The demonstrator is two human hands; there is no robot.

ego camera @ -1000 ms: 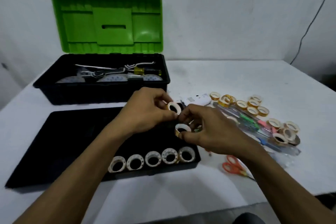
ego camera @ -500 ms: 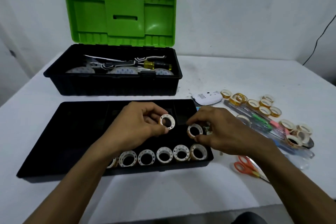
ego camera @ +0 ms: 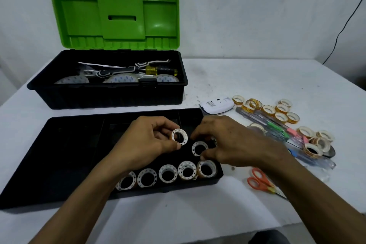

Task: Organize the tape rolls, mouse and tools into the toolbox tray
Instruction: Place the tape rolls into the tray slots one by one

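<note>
A black toolbox tray (ego camera: 59, 156) lies in front of me on the white table. Several small tape rolls (ego camera: 168, 173) stand in a row along its near right edge. My left hand (ego camera: 146, 142) pinches one white-cored tape roll (ego camera: 179, 136) above the tray. My right hand (ego camera: 231, 142) holds a second tape roll (ego camera: 199, 148) low over the tray, just behind the row. A white mouse (ego camera: 216, 106) lies upside down past the tray's right corner. Loose tape rolls (ego camera: 281, 113), pens (ego camera: 275, 127) and orange scissors (ego camera: 259, 181) lie to the right.
The open toolbox (ego camera: 111, 95) with its green lid (ego camera: 118, 14) stands behind the tray and holds a screwdriver, large tape rolls and other tools. A clear ruler (ego camera: 315, 161) lies under the pens. A black cable runs down the wall at far right.
Both hands came lower and nearer the tray's tape row, each keeping its roll. The right hand's roll now sits just behind the row. The camera view shifted left and down.
</note>
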